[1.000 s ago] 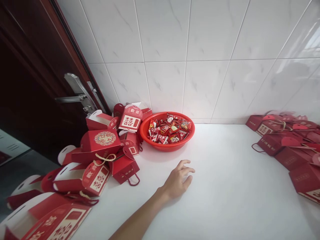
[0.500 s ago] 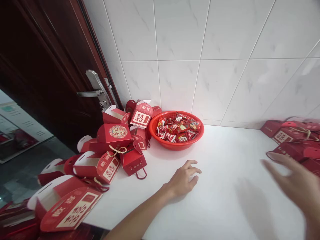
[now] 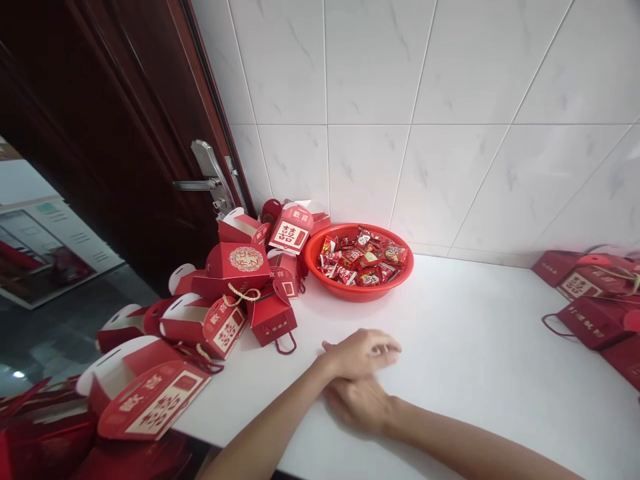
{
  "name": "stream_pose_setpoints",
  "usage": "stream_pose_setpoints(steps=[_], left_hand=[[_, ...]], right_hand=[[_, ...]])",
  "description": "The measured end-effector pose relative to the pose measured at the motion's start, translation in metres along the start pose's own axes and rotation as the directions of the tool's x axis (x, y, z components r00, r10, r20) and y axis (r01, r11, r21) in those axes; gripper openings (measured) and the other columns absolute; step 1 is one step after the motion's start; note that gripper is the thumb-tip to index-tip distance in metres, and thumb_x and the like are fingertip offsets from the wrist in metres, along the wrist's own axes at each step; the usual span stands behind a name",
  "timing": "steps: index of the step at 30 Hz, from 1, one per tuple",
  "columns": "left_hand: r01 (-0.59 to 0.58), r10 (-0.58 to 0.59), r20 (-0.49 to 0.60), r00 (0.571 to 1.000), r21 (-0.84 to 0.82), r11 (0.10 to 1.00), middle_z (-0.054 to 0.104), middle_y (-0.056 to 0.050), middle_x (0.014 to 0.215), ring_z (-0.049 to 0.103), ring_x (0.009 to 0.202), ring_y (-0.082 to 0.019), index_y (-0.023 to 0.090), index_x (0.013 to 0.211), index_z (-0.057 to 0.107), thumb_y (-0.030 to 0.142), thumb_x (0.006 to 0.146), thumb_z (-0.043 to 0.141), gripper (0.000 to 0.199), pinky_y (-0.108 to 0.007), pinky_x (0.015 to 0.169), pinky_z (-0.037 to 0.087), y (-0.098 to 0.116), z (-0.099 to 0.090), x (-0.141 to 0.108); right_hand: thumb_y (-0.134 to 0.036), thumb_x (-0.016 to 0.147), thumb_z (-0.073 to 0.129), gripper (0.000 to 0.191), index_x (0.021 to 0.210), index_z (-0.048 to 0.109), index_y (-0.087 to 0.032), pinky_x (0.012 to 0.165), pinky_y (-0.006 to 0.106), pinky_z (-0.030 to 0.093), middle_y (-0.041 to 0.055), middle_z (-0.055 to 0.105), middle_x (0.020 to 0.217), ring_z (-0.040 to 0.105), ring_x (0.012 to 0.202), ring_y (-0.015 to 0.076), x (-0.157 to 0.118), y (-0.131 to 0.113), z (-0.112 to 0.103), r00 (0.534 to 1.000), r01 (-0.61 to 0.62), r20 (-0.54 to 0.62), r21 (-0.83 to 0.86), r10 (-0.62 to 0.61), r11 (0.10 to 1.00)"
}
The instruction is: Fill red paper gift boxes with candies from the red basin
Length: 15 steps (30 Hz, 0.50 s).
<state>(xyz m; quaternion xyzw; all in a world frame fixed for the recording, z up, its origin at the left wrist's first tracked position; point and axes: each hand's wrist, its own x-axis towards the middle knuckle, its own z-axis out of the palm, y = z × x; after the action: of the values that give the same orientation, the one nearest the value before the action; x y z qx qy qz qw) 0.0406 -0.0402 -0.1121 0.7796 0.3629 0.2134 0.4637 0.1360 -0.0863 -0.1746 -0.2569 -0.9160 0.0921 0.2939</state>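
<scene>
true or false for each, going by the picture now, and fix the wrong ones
1. The red basket holds wrapped sweets. True.
2. The left hand is reaching into the basket. False: it is over the white tabletop, on the near side of the basket.
3. Red boxes stand on both sides of the basket, to its left and to its right. True.
4. The right hand is gripping one of the boxes. False: it is down by the left wrist, away from the boxes.
5. The door has a silver-coloured handle. True.
</scene>
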Motion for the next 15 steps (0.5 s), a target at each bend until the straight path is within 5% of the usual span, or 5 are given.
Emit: stream_pose_setpoints(steps=[2, 4, 10, 15], left_hand=[[0.075, -0.099, 0.11, 0.989, 0.202, 0.976, 0.075, -0.005, 0.112, 0.069, 0.098, -0.025, 0.024, 0.098, 0.077, 0.035, 0.081, 0.067, 0.023, -0.035, 0.087, 0.05, -0.001, 0.0, -0.004], [0.122, -0.149, 0.077, 0.986, 0.282, 0.952, 0.075, -0.005, 0.11, 0.07, 0.096, -0.026, 0.024, 0.099, 0.077, 0.036, 0.081, 0.067, 0.023, -0.036, 0.087, 0.05, -0.002, -0.003, -0.007], [0.061, -0.064, 0.011, 0.998, 0.18, 0.982, 0.076, -0.004, 0.11, 0.068, 0.103, -0.024, 0.023, 0.102, 0.075, 0.034, 0.087, 0.063, 0.022, -0.033, 0.091, 0.048, 0.001, -0.01, -0.022], [0.002, 0.021, -0.149, 0.989, 0.154, 0.988, 0.075, -0.005, 0.111, 0.069, 0.102, -0.021, 0.022, 0.107, 0.073, 0.029, 0.089, 0.062, 0.023, -0.032, 0.093, 0.051, 0.01, -0.013, -0.043]], right_hand=[[-0.01, 0.086, 0.051, 0.049, 0.133, 0.057, -0.019, 0.105, 0.044, 0.052, 0.0113, 0.065, 0.134, 0.059, 0.126, 0.0304, 0.011, -0.004, -0.001, 1.0, 0.011, 0.013, -0.007, -0.011, 1.0], [-0.01, 0.085, 0.055, 0.053, 0.136, 0.057, -0.023, 0.111, 0.045, 0.047, 0.0082, 0.06, 0.143, 0.054, 0.133, 0.0318, 0.021, -0.008, -0.006, 0.998, 0.032, 0.056, -0.023, -0.031, 0.999], [-0.014, 0.087, 0.055, 0.058, 0.144, 0.051, -0.02, 0.119, 0.05, 0.037, 0.0097, 0.046, 0.156, 0.043, 0.142, 0.0328, 0.028, -0.015, -0.01, 0.99, 0.07, 0.128, -0.012, -0.067, 0.998], [-0.019, 0.091, 0.05, 0.05, 0.141, 0.052, -0.014, 0.116, 0.049, 0.039, 0.0144, 0.059, 0.142, 0.05, 0.135, 0.0299, 0.022, -0.023, 0.001, 0.985, 0.036, 0.166, 0.062, -0.046, 0.997]])
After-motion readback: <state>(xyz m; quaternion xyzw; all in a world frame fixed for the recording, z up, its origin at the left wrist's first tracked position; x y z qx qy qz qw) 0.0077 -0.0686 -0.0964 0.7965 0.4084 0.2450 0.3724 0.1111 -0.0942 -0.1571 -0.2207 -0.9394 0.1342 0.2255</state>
